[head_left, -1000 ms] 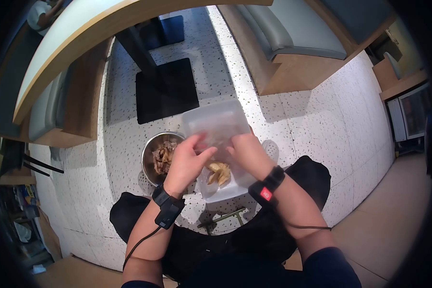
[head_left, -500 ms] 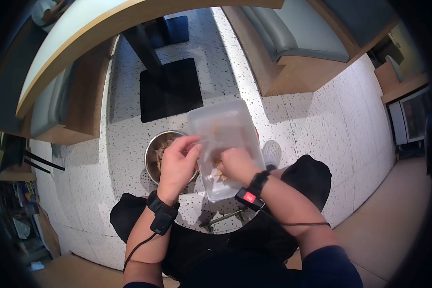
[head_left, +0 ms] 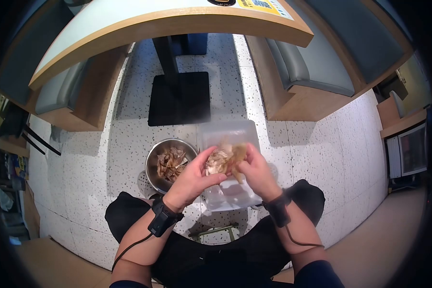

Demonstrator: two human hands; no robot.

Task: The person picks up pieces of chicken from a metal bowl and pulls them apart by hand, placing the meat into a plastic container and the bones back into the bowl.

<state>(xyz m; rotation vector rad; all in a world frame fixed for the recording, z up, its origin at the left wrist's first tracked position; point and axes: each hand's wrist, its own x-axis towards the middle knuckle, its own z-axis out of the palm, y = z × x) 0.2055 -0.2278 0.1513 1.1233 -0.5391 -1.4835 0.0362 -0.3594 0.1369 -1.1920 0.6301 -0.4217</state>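
Observation:
Between my hands, over the tub, is a pale, layered clump with brownish parts, possibly mushroom; blur hides its exact kind. My left hand is curled around its left side, thumb in front. My right hand pinches a tan, flat flap at the clump's right side. Below them stands a translucent plastic tub on the floor, its contents largely covered by my hands. Left of it, a steel bowl holds many brown, torn-looking pieces.
A wood-edged table arches in front, on a black pedestal base. Grey padded benches flank it on both sides. A green-framed stool shows between my knees. At right is a glass-fronted appliance.
My right hand has come up out of the tub, and both hands now meet over it with the pale clump. The view has shifted, showing more of the tabletop.

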